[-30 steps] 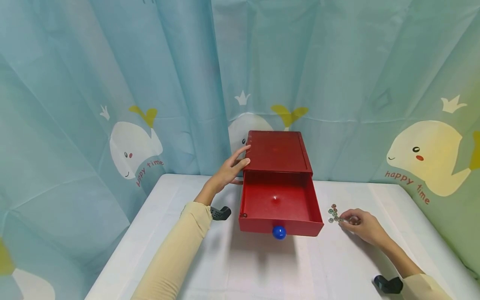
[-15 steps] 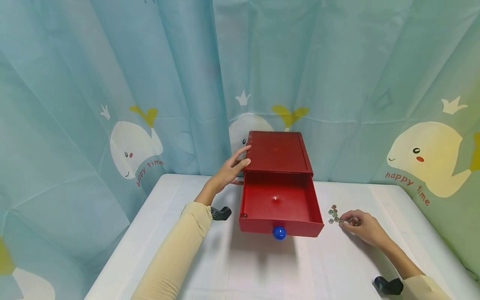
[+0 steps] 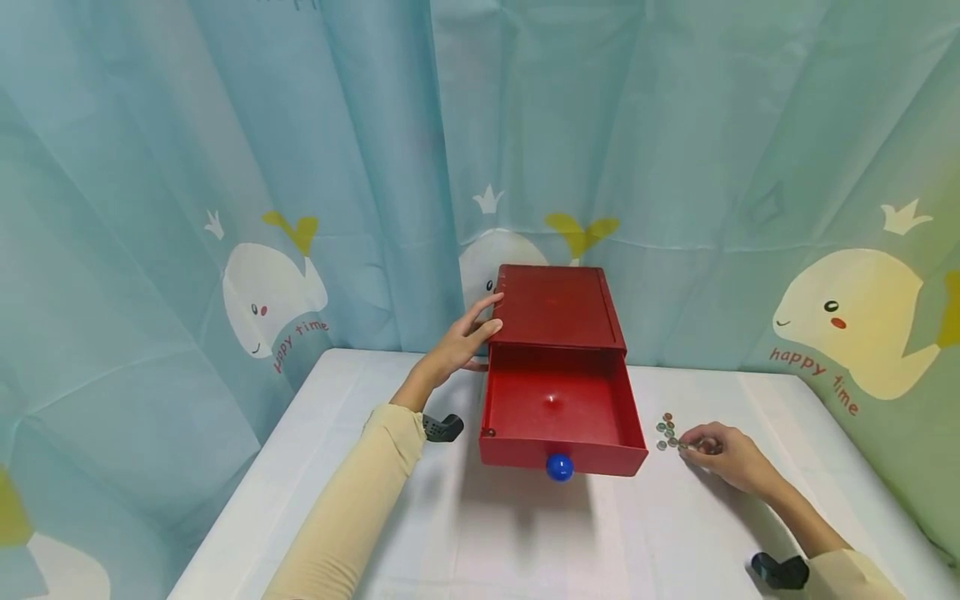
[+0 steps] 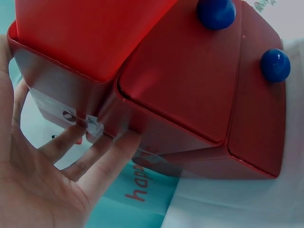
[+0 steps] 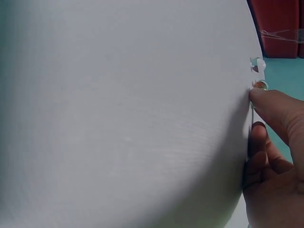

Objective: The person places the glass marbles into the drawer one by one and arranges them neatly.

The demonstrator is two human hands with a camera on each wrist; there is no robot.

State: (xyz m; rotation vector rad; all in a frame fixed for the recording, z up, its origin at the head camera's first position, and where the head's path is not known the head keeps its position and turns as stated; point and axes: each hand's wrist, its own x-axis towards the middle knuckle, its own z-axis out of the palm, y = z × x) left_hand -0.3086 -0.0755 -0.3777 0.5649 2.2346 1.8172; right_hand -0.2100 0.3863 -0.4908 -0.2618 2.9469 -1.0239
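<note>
A red drawer box point(image 3: 555, 304) stands at the back of the white table point(image 3: 525, 533). Its top drawer point(image 3: 558, 456) is pulled out and shows nothing inside; a blue knob point(image 3: 558, 467) sits on its front. My left hand point(image 3: 467, 332) presses flat against the box's left side, fingers straight point(image 4: 102, 161). The left wrist view shows the box point(image 4: 190, 85) from below with two more blue knobs point(image 4: 216, 12). Right of the drawer lies a cluster of small glass beads point(image 3: 665, 427). My right hand point(image 3: 686, 445) is curled over them, its fingertips point(image 5: 260, 95) pinching one bead point(image 5: 260, 85).
A light blue curtain point(image 3: 225, 208) printed with whales closes in the table at the back and both sides. Another loose bead point(image 5: 257, 64) lies just beyond my right fingertips. Black camera mounts point(image 3: 442, 427) sit on both wrists.
</note>
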